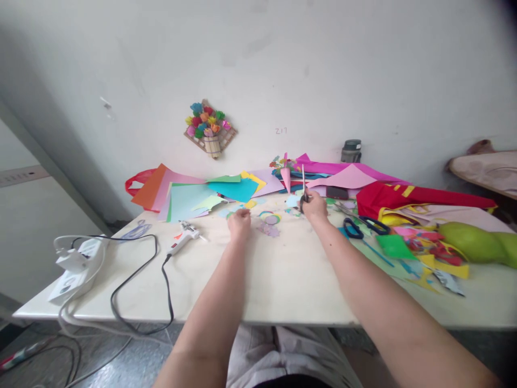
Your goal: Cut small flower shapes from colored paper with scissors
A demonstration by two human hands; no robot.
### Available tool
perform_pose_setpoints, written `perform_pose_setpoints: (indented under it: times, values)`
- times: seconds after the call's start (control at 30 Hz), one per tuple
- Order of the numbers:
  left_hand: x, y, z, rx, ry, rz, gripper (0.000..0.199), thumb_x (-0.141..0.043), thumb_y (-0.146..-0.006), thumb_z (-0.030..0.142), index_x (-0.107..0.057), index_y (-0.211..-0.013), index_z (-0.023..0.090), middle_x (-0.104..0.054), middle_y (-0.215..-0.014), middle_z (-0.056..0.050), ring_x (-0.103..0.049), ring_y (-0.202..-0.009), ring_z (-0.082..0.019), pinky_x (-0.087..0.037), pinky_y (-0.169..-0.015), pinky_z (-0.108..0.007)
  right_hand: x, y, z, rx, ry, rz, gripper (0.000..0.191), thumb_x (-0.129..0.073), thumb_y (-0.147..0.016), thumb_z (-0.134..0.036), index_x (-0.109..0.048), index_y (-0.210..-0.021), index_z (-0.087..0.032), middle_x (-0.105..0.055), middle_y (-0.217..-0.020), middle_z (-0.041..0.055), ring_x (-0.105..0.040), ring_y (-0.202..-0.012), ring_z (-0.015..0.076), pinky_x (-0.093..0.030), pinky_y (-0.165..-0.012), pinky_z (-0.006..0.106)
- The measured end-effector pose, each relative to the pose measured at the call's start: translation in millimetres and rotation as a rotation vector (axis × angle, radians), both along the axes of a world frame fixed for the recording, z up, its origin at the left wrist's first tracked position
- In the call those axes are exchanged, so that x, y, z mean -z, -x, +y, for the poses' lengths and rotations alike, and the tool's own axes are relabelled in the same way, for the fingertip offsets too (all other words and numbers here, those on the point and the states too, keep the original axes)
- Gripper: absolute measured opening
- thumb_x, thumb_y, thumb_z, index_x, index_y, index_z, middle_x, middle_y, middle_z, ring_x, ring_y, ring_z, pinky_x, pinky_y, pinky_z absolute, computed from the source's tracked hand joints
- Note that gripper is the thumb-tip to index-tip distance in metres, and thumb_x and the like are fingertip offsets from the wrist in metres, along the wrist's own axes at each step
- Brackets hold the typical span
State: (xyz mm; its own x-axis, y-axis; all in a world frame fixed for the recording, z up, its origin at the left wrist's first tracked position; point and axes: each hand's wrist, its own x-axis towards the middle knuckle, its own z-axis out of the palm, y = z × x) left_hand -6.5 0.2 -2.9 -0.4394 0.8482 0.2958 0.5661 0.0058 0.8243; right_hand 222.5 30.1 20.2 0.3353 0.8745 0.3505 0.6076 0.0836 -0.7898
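In the head view my right hand (315, 207) is closed round the dark handles of a pair of scissors (304, 183), whose blades point up and away. My left hand (240, 221) is low over the table, fingers pinched together; anything in them is too small to make out. Several small paper scraps (269, 220) lie between my hands, some round and purple. Just beyond my right hand stands a pink paper cone (286, 179) with small colourful paper flowers at its top.
A glue gun (183, 240) lies left, its black cord running to a white power strip (78, 269). Coloured paper sheets (189, 199) line the back. More scissors (365, 226), scraps and a red apron-like cloth (388, 199) are right. A dark bottle (351, 151) stands behind.
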Motion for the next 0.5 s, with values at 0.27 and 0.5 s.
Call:
perform_pose_setpoints:
  times: [0.27,0.5]
  values:
    - [-4.3,36.2,-7.4,-0.333,0.232,0.184,0.046,-0.061,-0.07,0.015,-0.069,-0.115,0.02,-0.067,-0.117,-0.017,-0.041,-0.133,-0.035,-0.028,-0.107,-0.049,-7.5,-28.2,-4.3,0.316,0.109,-0.236,0.039,-0.055,-0.084,-0.03,-0.063,-0.122,-0.02,-0.071,-0.094,0.0148,-0.066,-0.093,0.0291,-0.045,-0.076,0.035]
    - [7.9,45.9,1.9,-0.251,0.196,0.288,0.037,-0.054,-0.075,0.021,-0.07,-0.108,0.02,-0.071,-0.104,-0.017,-0.051,-0.12,-0.037,-0.026,-0.103,-0.053,-4.7,-20.9,-6.0,0.263,0.105,-0.286,0.039,-0.055,-0.085,-0.03,-0.063,-0.122,-0.021,-0.072,-0.096,0.0139,-0.066,-0.093,0.0281,-0.044,-0.075,0.034]
